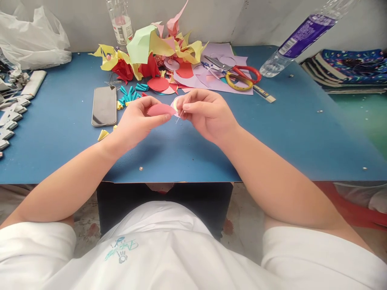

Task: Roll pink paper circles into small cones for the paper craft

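Note:
My left hand (137, 123) pinches a folded red paper piece (159, 109) between thumb and fingers, just above the blue table (287, 133). My right hand (205, 114) is closed in a pinch at the paper's right end, gripping a thin pale needle or pin (179, 118) that sticks down from the fingertips. A pale pink and yellow paper round (175, 104) shows just behind the two hands. Both hands meet at the middle of the table.
A phone (104, 106) lies left of my hands. Rolled teal paper cones (130, 94) and a heap of coloured paper scraps (157, 52) sit behind. Scissors (238, 74) lie on lilac sheets. Two plastic bottles (121, 24) (298, 38), a plastic bag (33, 40) and folded white pieces (13, 108) stand around.

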The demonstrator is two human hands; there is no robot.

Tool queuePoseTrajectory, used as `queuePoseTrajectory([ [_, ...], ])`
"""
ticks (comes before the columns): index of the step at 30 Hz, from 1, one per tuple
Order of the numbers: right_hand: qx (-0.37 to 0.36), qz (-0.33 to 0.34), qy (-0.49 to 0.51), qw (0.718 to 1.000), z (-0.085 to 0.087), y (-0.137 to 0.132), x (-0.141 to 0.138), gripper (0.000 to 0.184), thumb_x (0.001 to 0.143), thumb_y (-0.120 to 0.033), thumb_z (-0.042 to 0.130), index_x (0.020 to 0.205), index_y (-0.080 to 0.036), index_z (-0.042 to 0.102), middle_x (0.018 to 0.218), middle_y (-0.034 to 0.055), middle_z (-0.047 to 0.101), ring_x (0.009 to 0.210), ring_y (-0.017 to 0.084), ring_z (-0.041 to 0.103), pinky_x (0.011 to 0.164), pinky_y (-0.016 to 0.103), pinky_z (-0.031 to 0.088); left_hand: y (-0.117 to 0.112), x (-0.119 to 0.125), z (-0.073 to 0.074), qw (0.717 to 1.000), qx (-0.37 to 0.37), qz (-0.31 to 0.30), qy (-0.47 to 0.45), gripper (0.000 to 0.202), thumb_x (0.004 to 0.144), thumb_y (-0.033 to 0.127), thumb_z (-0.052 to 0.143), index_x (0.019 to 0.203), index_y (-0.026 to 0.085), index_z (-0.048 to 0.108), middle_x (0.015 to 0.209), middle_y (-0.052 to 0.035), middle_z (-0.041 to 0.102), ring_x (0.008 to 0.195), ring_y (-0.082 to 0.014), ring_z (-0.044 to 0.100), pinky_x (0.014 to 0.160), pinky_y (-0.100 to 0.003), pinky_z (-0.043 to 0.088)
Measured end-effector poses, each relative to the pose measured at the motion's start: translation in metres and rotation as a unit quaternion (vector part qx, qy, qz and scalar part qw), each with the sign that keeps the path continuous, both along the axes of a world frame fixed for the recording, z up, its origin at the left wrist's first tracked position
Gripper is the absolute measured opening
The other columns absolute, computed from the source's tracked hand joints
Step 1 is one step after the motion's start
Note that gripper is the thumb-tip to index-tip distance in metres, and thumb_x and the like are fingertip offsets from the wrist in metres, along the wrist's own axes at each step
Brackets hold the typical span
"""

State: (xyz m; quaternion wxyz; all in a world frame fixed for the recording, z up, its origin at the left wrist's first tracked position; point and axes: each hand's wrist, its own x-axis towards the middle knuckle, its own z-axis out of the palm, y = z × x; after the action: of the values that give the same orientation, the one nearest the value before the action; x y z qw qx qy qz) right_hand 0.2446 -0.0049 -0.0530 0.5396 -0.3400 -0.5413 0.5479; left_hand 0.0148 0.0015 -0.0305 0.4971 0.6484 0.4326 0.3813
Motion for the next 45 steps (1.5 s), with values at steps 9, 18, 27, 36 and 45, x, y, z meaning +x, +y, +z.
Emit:
queuePoseTrajectory([
  [9, -0.007, -0.002, 0.010, 1.000, -0.0031, 0.0003, -0.0016, 0.045, 0.071, -0.054, 0.114, 0.080, -0.031, 0.076, 0.099, 0.0018, 0.075, 0.086, 0.021, 0.062, 0.077, 0.040, 0.058, 0.0011, 0.0006, -0.0019, 0.997, -0.045, -0.041, -0.053, 0.028, 0.077, 0.031, 0.101, 0.094, 0.023, 0.080, 0.096, -0.0029, 0.078, 0.090, -0.0188, 0.072, 0.077, -0.033, 0.056],
  [18, 0.019, -0.019, 0.009, 1.000, -0.0021, -0.0038, -0.0089, 0.047, 0.063, -0.056, 0.117, 0.068, -0.030, 0.078, 0.088, 0.0023, 0.075, 0.082, 0.021, 0.065, 0.070, 0.040, 0.056, -0.0032, 0.0022, 0.0046, 0.994, -0.060, -0.040, -0.078, 0.030, 0.075, 0.024, 0.102, 0.094, 0.022, 0.078, 0.095, -0.0029, 0.078, 0.088, -0.0183, 0.074, 0.074, -0.031, 0.057],
  [27, -0.004, 0.037, -0.050, 0.998, 0.0036, -0.0072, -0.0038, 0.041, 0.077, -0.056, 0.111, 0.076, -0.028, 0.081, 0.074, 0.0006, 0.070, 0.065, 0.016, 0.056, 0.053, 0.034, 0.044, -0.0030, 0.0028, 0.0063, 0.997, -0.036, -0.028, -0.068, 0.036, 0.074, 0.030, 0.102, 0.094, 0.024, 0.073, 0.099, -0.0033, 0.076, 0.087, -0.0185, 0.070, 0.072, -0.033, 0.055],
  [36, 0.022, 0.015, -0.103, 0.994, -0.0004, -0.0076, -0.0016, 0.034, 0.085, -0.045, 0.105, 0.078, -0.027, 0.077, 0.073, -0.0004, 0.066, 0.060, 0.015, 0.052, 0.052, 0.035, 0.043, -0.0026, 0.0016, 0.0054, 0.998, -0.039, -0.036, -0.035, 0.033, 0.074, 0.031, 0.099, 0.096, 0.024, 0.076, 0.095, -0.0040, 0.072, 0.084, -0.0194, 0.067, 0.069, -0.034, 0.050],
  [45, 0.051, 0.006, -0.105, 0.993, 0.0000, -0.0081, -0.0021, 0.031, 0.084, -0.049, 0.105, 0.078, -0.030, 0.081, 0.080, 0.0024, 0.066, 0.072, 0.020, 0.054, 0.054, 0.038, 0.041, 0.0039, -0.0030, 0.0016, 0.994, -0.077, -0.069, -0.020, 0.022, 0.079, 0.032, 0.101, 0.083, 0.021, 0.082, 0.079, -0.0035, 0.065, 0.074, -0.0164, 0.058, 0.066, -0.036, 0.046],
])
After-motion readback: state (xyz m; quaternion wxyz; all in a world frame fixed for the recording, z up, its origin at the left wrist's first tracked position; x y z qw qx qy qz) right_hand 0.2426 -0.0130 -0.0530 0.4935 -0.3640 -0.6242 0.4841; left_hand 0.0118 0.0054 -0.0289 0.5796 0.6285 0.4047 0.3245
